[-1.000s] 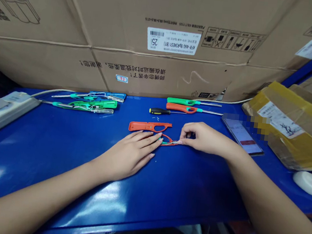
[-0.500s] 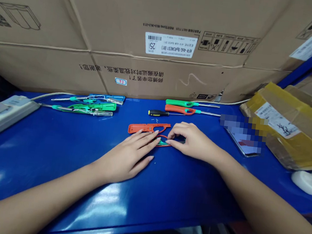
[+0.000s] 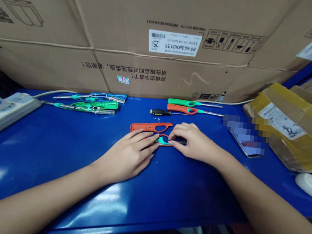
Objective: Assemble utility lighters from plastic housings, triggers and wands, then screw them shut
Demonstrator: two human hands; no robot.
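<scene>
An opened orange stick lighter with a teal trigger lies on the blue table, its handle mostly hidden under my left hand. The fingers of that hand are bent over the handle, holding it down. At the lighter's front end, my right hand pinches with thumb and index finger; the exact part between the tips is hidden. Just behind both hands rests the loose orange half shell, inner side up. A black and yellow screwdriver lies farther back, near a few tiny screws.
Complete green and orange lighters lie at the back. Opened green and blue lighters are left of them. A power strip stands at left; a phone and taped cardboard package at right. A large carton walls the back.
My left hand's fingers and thumb have drawn closer together over the lighter handle. My right hand keeps its pinch in nearly the same place. The camera view has shifted slightly.
</scene>
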